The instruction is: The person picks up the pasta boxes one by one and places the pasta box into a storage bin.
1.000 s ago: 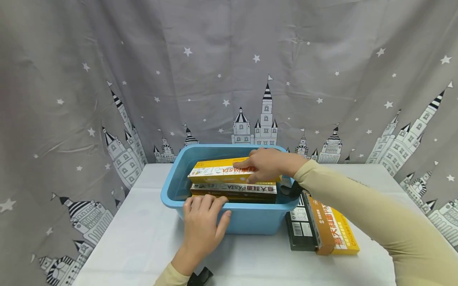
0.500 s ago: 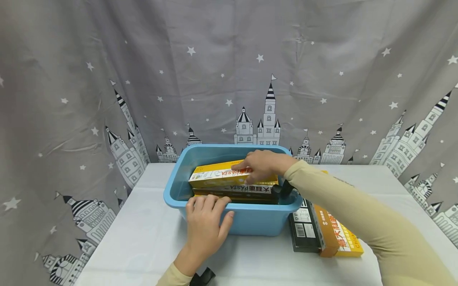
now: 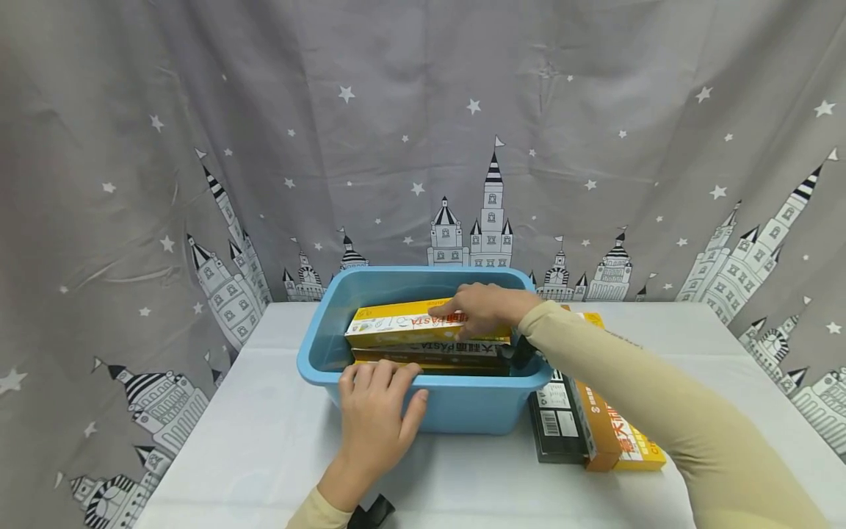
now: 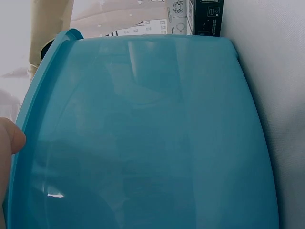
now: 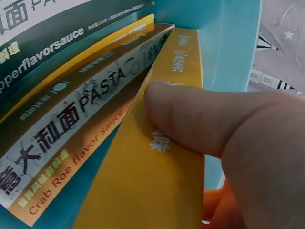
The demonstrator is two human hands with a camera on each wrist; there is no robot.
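A blue plastic tub [image 3: 463, 408] stands on the table with several pasta boxes inside. My left hand [image 3: 377, 411] grips its near rim, fingers hooked over the edge and thumb on the outer side. In my right hand [image 3: 492, 305] is a yellow pasta box [image 3: 390, 321], held near its right end and slightly tilted above the others. The right wrist view shows the thumb [image 5: 186, 114] pressed on this box's face. Beside it lies a brown crab roe pasta box [image 5: 71, 109], then a yellow edge and a dark green box [image 5: 62, 43]. My other right fingers are mostly hidden behind the held box.
Right of the tub, a black box [image 3: 562, 426], an orange-brown box [image 3: 598, 433] and a yellow pasta box [image 3: 641, 452] lie side by side on the white table [image 3: 264, 411], partly under my right sleeve. A grey castle-print curtain [image 3: 396, 147] hangs behind.
The yellow box has sunk slightly lower in the tub with my right hand, covering more of the brown box. My left hand has stayed on the rim.
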